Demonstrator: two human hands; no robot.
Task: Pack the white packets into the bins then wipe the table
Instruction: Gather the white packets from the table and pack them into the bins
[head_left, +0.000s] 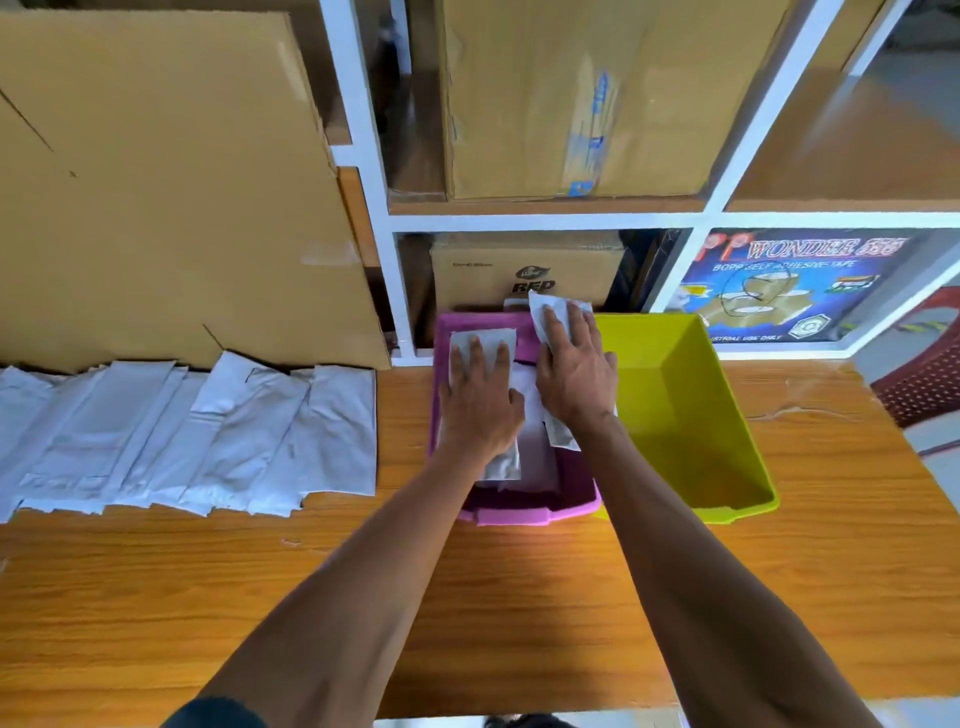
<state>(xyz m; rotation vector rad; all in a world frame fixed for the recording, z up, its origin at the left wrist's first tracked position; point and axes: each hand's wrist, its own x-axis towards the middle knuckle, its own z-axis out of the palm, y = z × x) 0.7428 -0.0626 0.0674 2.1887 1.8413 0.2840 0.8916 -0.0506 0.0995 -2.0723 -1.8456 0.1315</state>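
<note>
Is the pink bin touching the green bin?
Touching. The head view shows the pink bin wall pressed against the green bin side, with no tabletop visible between them.

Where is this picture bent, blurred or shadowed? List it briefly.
Head view: wide-angle bend splays the shelf posts outward and curves the table edge; focus is soft throughout, so the poster text reads fuzzy; light is even daylight, with soft shadow inside the pink bin and beside the forearms; mild sheen on the table's right; the green bin is bright, the left hand and right hand unblurred.
</note>
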